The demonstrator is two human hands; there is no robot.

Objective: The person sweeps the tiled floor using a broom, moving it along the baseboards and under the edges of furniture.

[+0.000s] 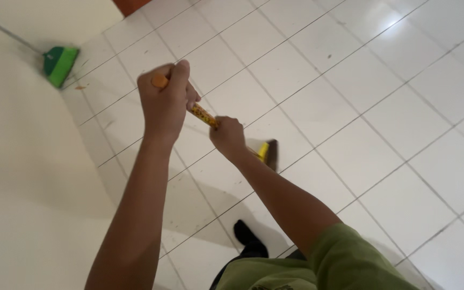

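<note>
**Both hands on a broom over the white tiles**

We look down on two bare arms that reach out over a white tiled floor (361,96). Our left hand (165,99) sits higher on the broom handle (204,115), fingers wrapped tight around it just below the orange tip that pokes out above the fist. Our right hand (228,138) is clamped on the same handle lower down, close beside the left, with only a short stretch of yellow, dark-speckled stick showing between the two fists. Neither hand is loose; both are closed firmly round the handle.

The handle slants down and to the right from the left fist, passes through the right fist, and ends at the broom head (268,152), where a yellow collar meets dark bristles that are down at the floor just beyond the right wrist. The bristles are blurred, so we cannot tell their exact shape.

A green dustpan (60,64) stands well apart, in the far left corner where the tiles meet a pale wall (22,161). A few small specks of dirt lie on the tiles near it.

At the bottom edge we see a green sleeve (345,258) on the right arm, and a dark foot (245,233) on the tiles between the arms.
</note>
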